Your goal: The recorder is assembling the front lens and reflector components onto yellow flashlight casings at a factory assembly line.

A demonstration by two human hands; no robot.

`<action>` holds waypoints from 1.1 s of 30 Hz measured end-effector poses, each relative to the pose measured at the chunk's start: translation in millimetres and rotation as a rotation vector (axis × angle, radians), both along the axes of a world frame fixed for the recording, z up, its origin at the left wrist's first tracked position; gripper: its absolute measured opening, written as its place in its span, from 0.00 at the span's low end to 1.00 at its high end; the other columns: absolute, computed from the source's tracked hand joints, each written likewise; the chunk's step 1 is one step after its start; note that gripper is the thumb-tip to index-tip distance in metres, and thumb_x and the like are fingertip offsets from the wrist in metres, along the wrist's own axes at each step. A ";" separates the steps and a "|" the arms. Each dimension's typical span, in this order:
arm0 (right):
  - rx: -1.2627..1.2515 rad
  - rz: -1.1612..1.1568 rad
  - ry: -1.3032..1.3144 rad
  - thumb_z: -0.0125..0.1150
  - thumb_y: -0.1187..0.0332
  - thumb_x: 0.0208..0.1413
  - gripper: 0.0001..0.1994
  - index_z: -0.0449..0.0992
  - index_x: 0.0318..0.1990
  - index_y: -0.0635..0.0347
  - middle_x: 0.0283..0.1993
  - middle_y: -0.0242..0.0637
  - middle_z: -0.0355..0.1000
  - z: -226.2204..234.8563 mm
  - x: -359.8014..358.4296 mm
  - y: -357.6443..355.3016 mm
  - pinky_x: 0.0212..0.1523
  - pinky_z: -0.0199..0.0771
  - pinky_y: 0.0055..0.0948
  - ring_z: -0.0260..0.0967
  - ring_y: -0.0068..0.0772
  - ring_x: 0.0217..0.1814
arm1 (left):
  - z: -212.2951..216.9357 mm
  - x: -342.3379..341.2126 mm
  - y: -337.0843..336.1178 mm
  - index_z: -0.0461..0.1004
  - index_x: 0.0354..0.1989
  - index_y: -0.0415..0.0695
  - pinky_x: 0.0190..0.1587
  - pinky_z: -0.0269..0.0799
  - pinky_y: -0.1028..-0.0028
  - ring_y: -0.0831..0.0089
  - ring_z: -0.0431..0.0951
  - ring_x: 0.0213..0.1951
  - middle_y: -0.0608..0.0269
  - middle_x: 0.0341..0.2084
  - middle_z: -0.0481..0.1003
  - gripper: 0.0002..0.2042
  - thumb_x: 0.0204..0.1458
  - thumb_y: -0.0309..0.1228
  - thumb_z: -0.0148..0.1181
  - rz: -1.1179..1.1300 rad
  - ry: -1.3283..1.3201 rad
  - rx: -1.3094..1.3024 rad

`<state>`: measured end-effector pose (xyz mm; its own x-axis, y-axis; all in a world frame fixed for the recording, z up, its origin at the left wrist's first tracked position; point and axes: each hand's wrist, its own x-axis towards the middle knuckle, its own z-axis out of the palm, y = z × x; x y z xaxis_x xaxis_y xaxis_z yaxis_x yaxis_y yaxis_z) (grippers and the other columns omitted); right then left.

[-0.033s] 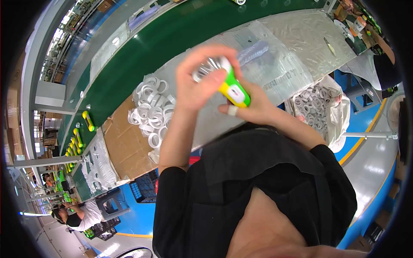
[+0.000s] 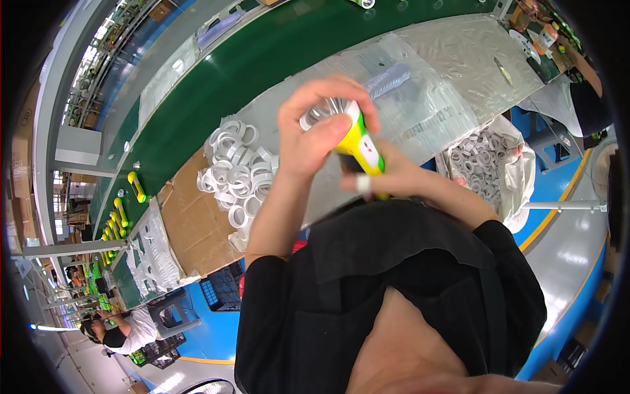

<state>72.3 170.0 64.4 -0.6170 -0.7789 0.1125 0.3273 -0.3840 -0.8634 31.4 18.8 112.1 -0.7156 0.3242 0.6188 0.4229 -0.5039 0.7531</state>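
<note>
A yellow and green flashlight [image 2: 358, 146] is held between both hands above the work table, tilted with its clear, silvery head toward the upper left. My left hand [image 2: 303, 134] is closed round the head and the white collar below it. Round the lower part of the handle, my right hand [image 2: 398, 172] is closed, blurred a little by motion; its fingers partly hide the black and yellow handle end. One of its fingers wears a pale band. Left of my hands, a heap of loose white rings [image 2: 239, 172] lies on the table.
Behind the hands lies a stack of clear discs [image 2: 388, 80] on plastic sheeting. A green conveyor belt [image 2: 262, 59] carries several flashlights [image 2: 119, 213] at left. Cardboard [image 2: 190, 223] covers the table's left part. A white sack of rings [image 2: 482, 161] stands at right. Other people work at both sides.
The flashlight has rolled in my hands, so its black and yellow side now shows more. Both hands have shifted slightly right, and the right one lower.
</note>
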 end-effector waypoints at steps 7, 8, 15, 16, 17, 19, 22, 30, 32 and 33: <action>-0.170 0.264 -0.287 0.73 0.53 0.46 0.22 0.71 0.37 0.60 0.23 0.37 0.68 5.9 3.0 -3.2 0.23 0.66 0.23 0.66 0.26 0.20 | -4.3 -8.8 -2.5 0.74 0.37 0.32 0.29 0.76 0.66 0.59 0.78 0.28 0.45 0.33 0.73 0.14 0.50 0.33 0.59 -0.335 -0.261 0.310; 0.080 -0.129 0.147 0.72 0.55 0.47 0.21 0.71 0.37 0.60 0.24 0.37 0.69 2.1 -1.0 -7.4 0.24 0.67 0.22 0.67 0.25 0.21 | -3.4 -9.2 -4.1 0.74 0.37 0.32 0.29 0.76 0.66 0.59 0.78 0.28 0.45 0.33 0.73 0.14 0.50 0.33 0.59 -0.337 -0.262 0.304; 0.005 0.248 -0.114 0.65 0.67 0.50 0.11 0.69 0.32 0.61 0.22 0.33 0.66 -2.2 4.2 -2.0 0.23 0.67 0.25 0.66 0.23 0.21 | -14.8 3.1 -0.6 0.75 0.39 0.34 0.26 0.74 0.68 0.61 0.78 0.27 0.46 0.32 0.73 0.15 0.50 0.35 0.61 -0.249 -0.093 0.203; -0.090 0.275 -0.179 0.64 0.68 0.51 0.10 0.68 0.31 0.61 0.21 0.33 0.65 -4.8 3.8 -3.1 0.23 0.66 0.25 0.65 0.24 0.20 | -18.1 2.4 -1.7 0.75 0.39 0.34 0.26 0.74 0.68 0.61 0.78 0.27 0.46 0.32 0.73 0.15 0.51 0.35 0.60 -0.191 -0.097 0.170; -0.099 0.283 -0.219 0.63 0.67 0.51 0.11 0.67 0.31 0.62 0.20 0.33 0.63 -11.5 0.7 -5.5 0.22 0.67 0.26 0.64 0.26 0.19 | -19.0 -0.8 -1.6 0.74 0.41 0.34 0.27 0.74 0.68 0.61 0.78 0.27 0.47 0.32 0.74 0.17 0.52 0.37 0.59 -0.172 -0.087 0.131; -0.170 0.304 -0.233 0.64 0.66 0.51 0.12 0.67 0.33 0.62 0.19 0.33 0.63 -16.0 -1.7 -8.2 0.22 0.67 0.27 0.64 0.26 0.19 | -15.1 1.3 0.2 0.73 0.42 0.34 0.28 0.74 0.68 0.62 0.77 0.28 0.48 0.32 0.74 0.17 0.53 0.38 0.59 -0.090 -0.147 0.087; -0.054 0.056 -0.171 0.64 0.62 0.52 0.17 0.66 0.41 0.62 0.27 0.35 0.67 -8.9 -6.5 -11.3 0.26 0.68 0.27 0.68 0.28 0.23 | -5.6 -4.2 -0.8 0.67 0.51 0.36 0.34 0.74 0.69 0.64 0.76 0.31 0.51 0.32 0.74 0.20 0.60 0.42 0.49 0.128 -0.315 0.010; 0.020 -0.202 -0.076 0.58 0.48 0.54 0.29 0.69 0.51 0.66 0.34 0.39 0.71 -26.0 -20.0 -3.1 0.35 0.69 0.28 0.69 0.29 0.33 | -16.0 -3.3 -8.5 0.54 0.68 0.42 0.55 0.69 0.60 0.56 0.71 0.56 0.44 0.55 0.69 0.34 0.65 0.56 0.28 0.142 -0.407 -0.152; 0.003 -0.191 -0.067 0.57 0.46 0.54 0.30 0.69 0.52 0.66 0.33 0.39 0.71 -35.0 -22.1 -2.6 0.35 0.68 0.28 0.69 0.30 0.32 | -20.5 -3.1 -8.2 0.53 0.69 0.42 0.56 0.68 0.59 0.55 0.70 0.58 0.43 0.57 0.68 0.32 0.66 0.54 0.31 0.098 -0.418 -0.105; -0.020 -0.181 -0.053 0.56 0.44 0.53 0.32 0.68 0.53 0.66 0.33 0.40 0.71 -38.4 -23.3 -1.6 0.35 0.68 0.28 0.69 0.30 0.32 | -22.3 -2.7 -8.9 0.52 0.69 0.43 0.57 0.67 0.59 0.54 0.68 0.59 0.43 0.58 0.67 0.29 0.66 0.49 0.35 0.090 -0.387 -0.146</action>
